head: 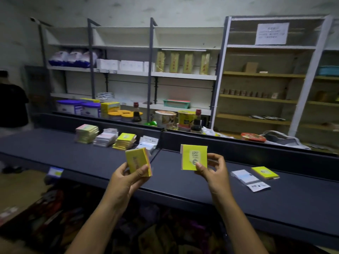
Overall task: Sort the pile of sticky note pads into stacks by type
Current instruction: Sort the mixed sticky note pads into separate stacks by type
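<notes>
1. Sorted stacks, far left of the worktop (55,143): pastel stack (87,133), white stack (106,137), yellow stack (125,141), and a white packet (148,143) just beside it.
2. My left hand (128,177): grip closed round a thick yellow pad (138,162), held above the worktop edge.
3. My right hand (211,170): thumb and fingers pinching a flat yellow pad marked 2207 (194,157), face toward me.
4. Unsorted, right: white pad (244,176), yellow packet (265,172), small label packet (258,186).
5. Handling advice: compare both labels; if they match, square them and set them flush on the yellow stack.
</notes>
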Motion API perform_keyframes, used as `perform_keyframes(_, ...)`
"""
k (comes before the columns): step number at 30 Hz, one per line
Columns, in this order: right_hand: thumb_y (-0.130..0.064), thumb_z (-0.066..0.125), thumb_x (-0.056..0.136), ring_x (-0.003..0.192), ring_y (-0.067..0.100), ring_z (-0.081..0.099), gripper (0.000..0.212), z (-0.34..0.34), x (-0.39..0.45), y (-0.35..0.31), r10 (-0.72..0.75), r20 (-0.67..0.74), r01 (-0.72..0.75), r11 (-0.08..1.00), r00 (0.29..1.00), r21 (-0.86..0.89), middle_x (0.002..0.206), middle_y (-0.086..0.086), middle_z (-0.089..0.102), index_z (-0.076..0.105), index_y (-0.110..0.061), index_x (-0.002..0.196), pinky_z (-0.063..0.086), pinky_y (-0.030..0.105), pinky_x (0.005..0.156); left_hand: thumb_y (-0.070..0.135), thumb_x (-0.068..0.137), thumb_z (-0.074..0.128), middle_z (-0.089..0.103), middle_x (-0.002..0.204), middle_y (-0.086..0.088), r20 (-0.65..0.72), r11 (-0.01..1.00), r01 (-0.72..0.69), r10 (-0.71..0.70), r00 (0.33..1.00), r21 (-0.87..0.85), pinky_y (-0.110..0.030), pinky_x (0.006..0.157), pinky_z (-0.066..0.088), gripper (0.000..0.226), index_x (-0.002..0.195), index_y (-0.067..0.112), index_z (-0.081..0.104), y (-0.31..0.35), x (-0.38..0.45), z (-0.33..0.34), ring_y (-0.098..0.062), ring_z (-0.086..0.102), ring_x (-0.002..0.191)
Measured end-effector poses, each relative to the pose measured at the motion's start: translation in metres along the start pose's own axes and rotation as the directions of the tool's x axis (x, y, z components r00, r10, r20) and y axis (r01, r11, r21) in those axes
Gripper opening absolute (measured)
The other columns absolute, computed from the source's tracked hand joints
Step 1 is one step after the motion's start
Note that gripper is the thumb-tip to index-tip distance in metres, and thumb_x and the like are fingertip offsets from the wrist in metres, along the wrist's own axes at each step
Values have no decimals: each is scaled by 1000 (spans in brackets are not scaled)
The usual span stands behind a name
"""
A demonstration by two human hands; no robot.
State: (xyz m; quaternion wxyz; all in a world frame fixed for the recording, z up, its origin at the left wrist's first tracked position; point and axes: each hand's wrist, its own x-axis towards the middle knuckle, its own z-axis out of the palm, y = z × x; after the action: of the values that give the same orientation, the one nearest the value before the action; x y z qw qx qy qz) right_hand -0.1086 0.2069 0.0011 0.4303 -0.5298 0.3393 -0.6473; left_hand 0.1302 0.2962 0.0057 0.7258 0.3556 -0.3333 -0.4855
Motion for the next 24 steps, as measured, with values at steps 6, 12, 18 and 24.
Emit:
perform_keyframes(6, -7, 76, 85, 91, 16, 73, 36, 62, -14, 9, 17, 66, -18, 1000, 998, 11, 112, 5, 65, 54, -15, 112, 59, 25, 66, 17, 68, 81, 75, 97, -14, -64, 985, -111, 120, 991, 130, -27, 67, 59, 44, 107, 1, 66, 34, -9, -52, -27, 74, 90)
perform_keyframes(12, -9, 76, 85, 90, 8, 72, 35, 112, 8, 25, -9, 139, 8, 1000, 990, 5, 112, 5, 64, 54, -18, 112, 60, 25, 69, 19, 70, 80, 76, 91, -10, -109, 962, -181, 206, 972, 204, -27, 65, 59, 41, 105, 3, 66, 49, 11, -83, -22, 75, 82)
perform_keyframes(18, -8, 75, 86, 90, 8, 71, 36, 153, 45, 46, -12, 204, 8, 1000, 979, 22, 115, 7, 62, 53, -17, 113, 59, 23, 70, 20, 74, 80, 75, 97, -12, -134, 947, -202, 240, 961, 249, -31, 70, 60, 40, 108, 5, 67, 61, 53, -108, -27, 73, 93)
perform_keyframes(24, -7, 74, 87, 93, 8, 72, 37, 186, 78, 66, -8, 227, 4, 1000, 974, 17, 112, 3, 65, 52, -18, 114, 62, 29, 75, 19, 71, 80, 74, 102, -11, -139, 943, -205, 247, 959, 263, -35, 74, 61, 44, 111, 8, 66, 70, 94, -127, -27, 73, 96)
